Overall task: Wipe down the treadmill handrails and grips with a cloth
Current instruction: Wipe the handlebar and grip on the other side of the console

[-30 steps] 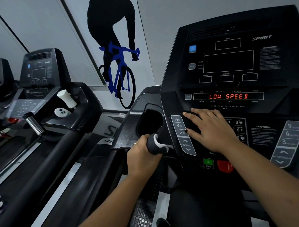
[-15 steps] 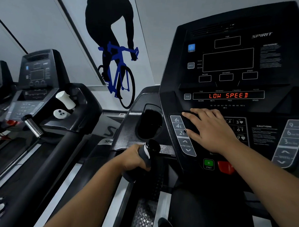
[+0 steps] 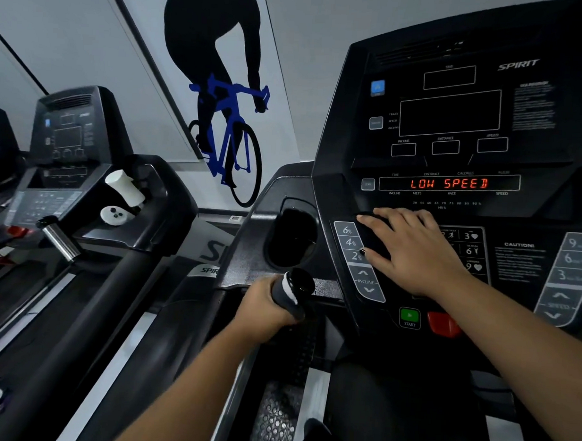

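My left hand (image 3: 262,314) is closed around the short left grip (image 3: 303,282) of the treadmill, below the console. A dark cloth with a white edge (image 3: 288,295) is wrapped over the grip inside that hand, and only the grip's black end shows above it. My right hand (image 3: 415,252) lies flat on the console's lower panel (image 3: 521,260) beside the incline keys (image 3: 356,253), fingers spread, holding nothing. The left side handrail (image 3: 185,319) runs dark below and left of the gripped hand.
The display (image 3: 448,183) reads LOW SPEED, above a green start button (image 3: 409,316) and a red stop button (image 3: 442,323). A cup holder (image 3: 292,237) sits just above the grip. The neighbouring treadmill (image 3: 80,137) carries a white bottle (image 3: 124,186) and has a metal grip (image 3: 60,240).
My left hand has slid a little down and left along the grip with the cloth, baring the grip's black end. My right hand has stayed on the console.
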The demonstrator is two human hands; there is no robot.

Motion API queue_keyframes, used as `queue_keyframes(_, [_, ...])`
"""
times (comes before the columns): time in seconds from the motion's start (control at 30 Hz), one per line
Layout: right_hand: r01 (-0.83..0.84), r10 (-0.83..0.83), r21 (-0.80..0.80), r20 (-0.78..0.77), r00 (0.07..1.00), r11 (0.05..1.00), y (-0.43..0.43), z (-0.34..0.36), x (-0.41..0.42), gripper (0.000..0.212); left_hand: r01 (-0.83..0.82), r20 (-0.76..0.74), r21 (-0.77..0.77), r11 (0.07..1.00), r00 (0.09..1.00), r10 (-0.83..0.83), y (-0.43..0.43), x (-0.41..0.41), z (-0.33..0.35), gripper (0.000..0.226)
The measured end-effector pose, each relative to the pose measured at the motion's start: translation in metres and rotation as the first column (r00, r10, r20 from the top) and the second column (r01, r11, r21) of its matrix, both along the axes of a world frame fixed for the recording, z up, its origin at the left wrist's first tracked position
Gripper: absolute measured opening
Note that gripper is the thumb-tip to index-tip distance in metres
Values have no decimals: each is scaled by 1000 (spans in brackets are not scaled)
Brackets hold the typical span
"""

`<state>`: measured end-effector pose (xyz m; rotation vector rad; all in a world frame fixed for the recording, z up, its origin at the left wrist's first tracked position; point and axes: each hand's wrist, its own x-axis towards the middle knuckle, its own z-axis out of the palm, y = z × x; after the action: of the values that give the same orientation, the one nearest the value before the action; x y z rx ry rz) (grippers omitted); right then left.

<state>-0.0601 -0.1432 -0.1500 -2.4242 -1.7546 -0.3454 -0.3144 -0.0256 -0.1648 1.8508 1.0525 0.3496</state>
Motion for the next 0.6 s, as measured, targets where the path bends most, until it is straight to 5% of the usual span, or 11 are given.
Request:
queue_keyframes(0.1, [0,0,1,-7,1000,1000,-1,1,0,64,-271,-17,427,863,951,307,-29,4,-12,35])
queue_keyframes(0.17, [0,0,0,-9,1000,1000,-2,2,-1,65,-342,52,516,785,928,370,-39,7,-14,39])
queue_keyframes(0.27, [-1,0,-9,-9,1000,1000,-2,2,-1,65,-335,59,492,803,934,353,-43,2,-15,67])
queue_keyframes(0.4, [0,-1,-16,-12,1000,1000,-2,2,-1,67,-17,-97,455,890,993,68,-60,-24,-15,112])
queue_keyframes(0.6, [0,0,-18,-16,1000,1000,-2,1,-1,67,209,-217,357,910,967,-136,-41,-56,-6,120])
